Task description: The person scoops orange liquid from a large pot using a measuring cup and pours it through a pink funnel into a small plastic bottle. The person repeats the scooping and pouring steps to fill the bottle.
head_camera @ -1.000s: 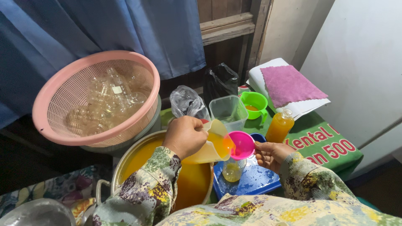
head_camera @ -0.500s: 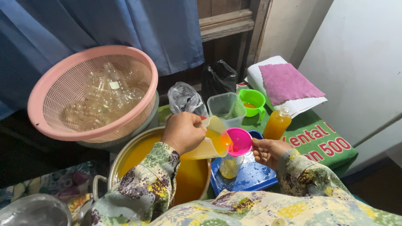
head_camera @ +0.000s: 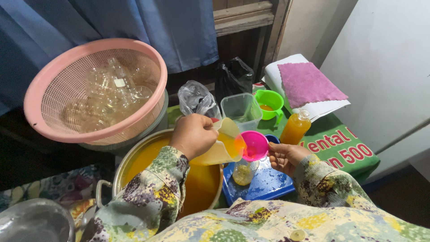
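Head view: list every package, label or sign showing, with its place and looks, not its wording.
Green printed banner with red-and-white lettering: spread flat as a cover on the right, under the filled orange bottle.
Small white rectangular label: on a clear plastic bottle inside the pink mesh basket, upper left.

Glossy clear plastic jug (head_camera: 221,145) is shining wet with orange liquid, and the smooth pink plastic funnel (head_camera: 255,144) is gleaming beside it. The big metal pot (head_camera: 134,157) is showing a dull brushed rim. The pink plastic mesh basket (head_camera: 96,92) is looking matt, the purple cloth (head_camera: 309,83) soft and nubbly.
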